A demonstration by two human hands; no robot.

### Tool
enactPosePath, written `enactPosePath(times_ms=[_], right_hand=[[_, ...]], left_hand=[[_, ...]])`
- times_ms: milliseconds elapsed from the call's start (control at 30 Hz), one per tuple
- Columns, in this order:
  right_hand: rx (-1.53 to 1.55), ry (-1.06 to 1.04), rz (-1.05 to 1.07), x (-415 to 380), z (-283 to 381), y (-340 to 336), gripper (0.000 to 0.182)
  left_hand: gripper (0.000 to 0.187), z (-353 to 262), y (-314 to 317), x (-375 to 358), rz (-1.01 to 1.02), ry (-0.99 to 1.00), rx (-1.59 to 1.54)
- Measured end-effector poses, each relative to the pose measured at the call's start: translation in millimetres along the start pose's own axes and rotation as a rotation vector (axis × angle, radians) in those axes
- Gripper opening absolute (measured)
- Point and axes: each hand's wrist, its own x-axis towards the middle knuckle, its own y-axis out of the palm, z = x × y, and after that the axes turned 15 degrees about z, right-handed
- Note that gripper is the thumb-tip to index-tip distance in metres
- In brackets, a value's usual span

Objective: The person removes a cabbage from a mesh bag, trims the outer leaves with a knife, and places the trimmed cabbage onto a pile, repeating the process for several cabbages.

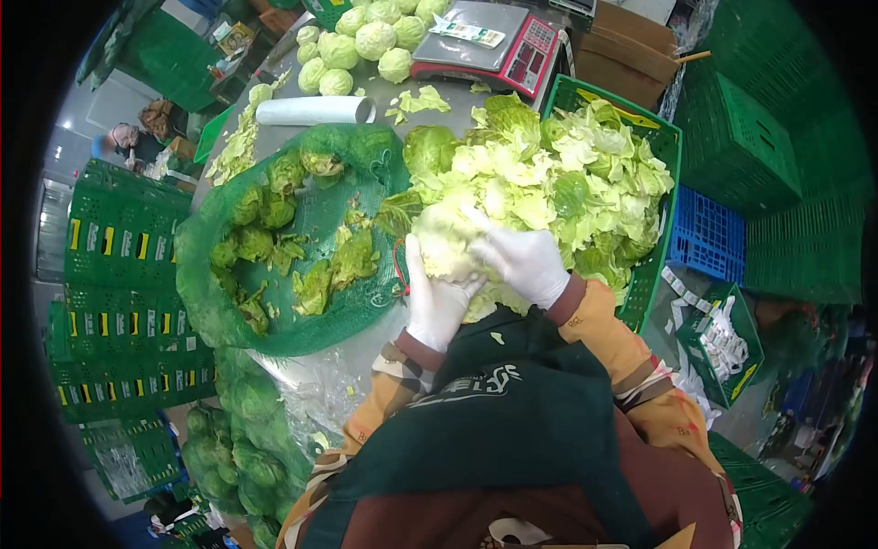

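Note:
A pale green cabbage [444,229] is held in front of my apron, slightly blurred. My left hand [433,306], in a white glove, is wrapped round its lower left side with the thumb up. Against the cabbage's right side is my right hand [529,265], also gloved; its fingers are bent and smeared by motion, so their grip does not show clearly. Behind and to the right, loose cabbage leaves [599,174] are heaped in a green crate [670,197]. Left of my hands lies an open green mesh bag [302,339] with several darker cabbages [256,242] and torn leaves.
Trimmed cabbages [375,41] are piled at the back, beside a red scale [529,59]. A white roll [315,111] lies before them. Stacked green crates [123,293] stand left, full mesh bags [251,439] below the table, and a blue crate [704,238] right.

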Motion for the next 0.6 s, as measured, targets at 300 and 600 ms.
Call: enactPosePath(times_ms=[300,600], right_hand=[[0.450,0.132,-0.216,3.1,20.8,-19.3,0.045],[0.502,0.245,-0.308,12.1,35.0,13.1,0.021]], left_hand=[[0.076,-1.7,1.7,-9.5,0.149,0.107,0.173],[0.067,1.2,-9.8,-11.3,0.070,0.192,0.301]])
